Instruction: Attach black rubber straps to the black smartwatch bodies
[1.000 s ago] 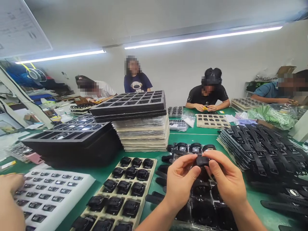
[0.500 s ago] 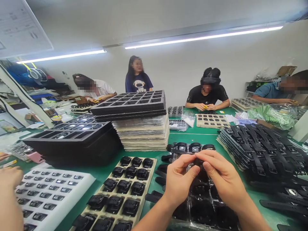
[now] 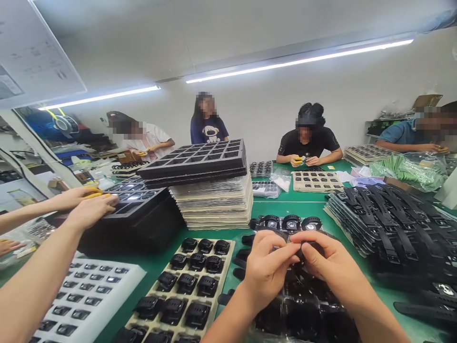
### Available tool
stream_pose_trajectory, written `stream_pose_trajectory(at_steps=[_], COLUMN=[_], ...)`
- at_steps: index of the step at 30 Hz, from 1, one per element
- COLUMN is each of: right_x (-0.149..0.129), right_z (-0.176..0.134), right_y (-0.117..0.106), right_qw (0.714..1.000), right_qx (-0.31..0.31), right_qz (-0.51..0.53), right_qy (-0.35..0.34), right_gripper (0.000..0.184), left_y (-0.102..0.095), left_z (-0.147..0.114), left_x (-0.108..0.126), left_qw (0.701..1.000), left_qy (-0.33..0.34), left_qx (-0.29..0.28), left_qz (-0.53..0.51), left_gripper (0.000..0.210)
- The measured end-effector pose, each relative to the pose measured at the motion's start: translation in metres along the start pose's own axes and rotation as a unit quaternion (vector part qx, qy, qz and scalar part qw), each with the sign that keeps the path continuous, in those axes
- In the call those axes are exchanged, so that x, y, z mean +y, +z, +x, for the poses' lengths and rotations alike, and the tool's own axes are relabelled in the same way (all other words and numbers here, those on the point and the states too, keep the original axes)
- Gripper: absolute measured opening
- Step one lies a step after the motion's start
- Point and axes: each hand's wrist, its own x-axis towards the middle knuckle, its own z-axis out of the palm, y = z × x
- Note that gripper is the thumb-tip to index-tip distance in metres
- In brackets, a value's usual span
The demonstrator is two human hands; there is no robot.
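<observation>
a black piece [image 3: 299, 254] sits between the fingertips, right of centre in the lower frame, dark and mostly hidden, its full shape hard to read. the left hand [image 3: 264, 267] and right hand [image 3: 324, 255] both grasp it, fingers pinched in close (the tips nearly meet). beneath, they block much of a clear tray [image 3: 282, 305]; three watches [image 3: 291, 223] show in its top row. left of that, a beige tray [image 3: 227, 258] bears twelve watches in four rows of three, with three more cut by the bottom edge. a white tray [image 3: 123, 300] lies lower left, partly behind a co-worker's arm [image 3: 46, 281]. centre frame, black foam [image 3: 200, 172] tops a tall stack [image 3: 214, 205], hiding part of a standing person [image 3: 210, 128]. straps [image 3: 378, 214] are heaped at right. three seated people [image 3: 309, 143] and two lights [image 3: 303, 59] fill the upper frame.
</observation>
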Motion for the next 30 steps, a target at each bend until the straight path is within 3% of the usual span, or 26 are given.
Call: stream_pose_trajectory(at_steps=[3, 7, 13, 20, 27, 30], right_x=[-0.003, -0.003, 0.0, 0.001, -0.005, -0.009], right_z=[0.001, 0.003, 0.0, -0.004, -0.016, -0.013], right_y=[0.002, 0.003, 0.005, 0.004, -0.013, -0.024], right_qw=[0.999, 0.998, 0.996, 0.989, 0.98, 0.971], right_qx=[0.018, 0.047, 0.069, 0.1, 0.13, 0.145], right_qz=[-0.033, -0.05, -0.063, -0.094, -0.129, -0.168], right_qy=[-0.005, -0.001, -0.013, -0.045, -0.079, -0.086], right_gripper=[0.026, 0.024, 0.025, 0.025, 0.023, 0.024], left_y=[0.001, 0.002, 0.003, -0.001, -0.02, -0.038], left_z=[-0.003, -0.004, 0.002, -0.002, 0.007, 0.015], left_x=[0.0, 0.004, 0.01, 0.012, 0.017, 0.013], left_qw=[0.991, 0.976, 0.973, 0.977, 0.978, 0.989], left_qy=[0.071, 0.133, 0.145, 0.138, 0.163, 0.122], left_qx=[0.023, -0.005, -0.004, 0.005, -0.008, -0.029], left_qz=[0.111, 0.172, 0.177, 0.16, 0.133, 0.083], left_gripper=[0.03, 0.035, 0.018, 0.027, 0.026, 0.02])
